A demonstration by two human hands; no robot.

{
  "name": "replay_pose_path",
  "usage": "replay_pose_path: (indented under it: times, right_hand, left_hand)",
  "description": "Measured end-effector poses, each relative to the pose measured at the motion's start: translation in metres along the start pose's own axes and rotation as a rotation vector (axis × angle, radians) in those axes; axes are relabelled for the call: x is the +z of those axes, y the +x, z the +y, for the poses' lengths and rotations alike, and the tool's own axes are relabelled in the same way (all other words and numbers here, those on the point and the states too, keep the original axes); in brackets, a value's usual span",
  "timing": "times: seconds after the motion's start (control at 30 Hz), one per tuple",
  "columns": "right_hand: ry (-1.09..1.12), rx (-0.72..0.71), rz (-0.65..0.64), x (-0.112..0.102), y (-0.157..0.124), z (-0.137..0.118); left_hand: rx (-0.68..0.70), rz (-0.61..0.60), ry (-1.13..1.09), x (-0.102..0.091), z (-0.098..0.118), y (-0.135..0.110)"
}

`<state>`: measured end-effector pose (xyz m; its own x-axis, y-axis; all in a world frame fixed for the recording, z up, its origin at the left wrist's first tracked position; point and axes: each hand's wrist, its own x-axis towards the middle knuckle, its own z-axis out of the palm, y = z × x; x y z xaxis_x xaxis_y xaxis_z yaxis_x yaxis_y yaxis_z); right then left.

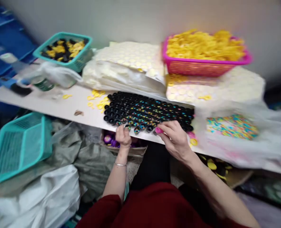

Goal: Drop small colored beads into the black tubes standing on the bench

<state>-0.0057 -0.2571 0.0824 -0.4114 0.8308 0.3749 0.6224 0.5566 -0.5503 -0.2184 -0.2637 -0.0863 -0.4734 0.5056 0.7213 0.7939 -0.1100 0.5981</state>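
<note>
Fingers of the left hand [123, 136] curl inward at the near edge of the black cups [147, 110]; I cannot tell whether they grip anything. The cups, many with coloured bits, spread rightward on the far side of both hands. A pink piece [158, 130] lies pinched between thumb and fingertips of the right hand [175, 136], beside the near row. The step in hand seems to be working that piece at a cup; the next move likely calls for a steady pinch.
</note>
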Motion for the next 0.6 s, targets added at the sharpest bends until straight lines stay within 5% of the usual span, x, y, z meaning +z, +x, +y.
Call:
replay_pose_path:
  times: [0.17, 0.3, 0.43, 0.6]
  right_hand:
    - [0.528, 0.661, 0.462, -0.039, -0.145, 0.043]
    - [0.749, 0.994, 0.738, -0.045, -0.224, 0.061]
    - [0.795, 1.036, 0.898, -0.044, -0.241, 0.07]
    - [0.672, 0.861, 0.895, -0.046, -0.207, 0.09]
  left_hand:
    - [-0.074, -0.052, -0.017, -0.001, 0.004, 0.015]
    - [0.063, -0.137, 0.025, -0.034, 0.011, 0.0]
    - [0.187, -0.371, 0.033, -0.082, 0.016, -0.053]
    - [-0.118, -0.666, 0.078, -0.109, 0.031, -0.108]
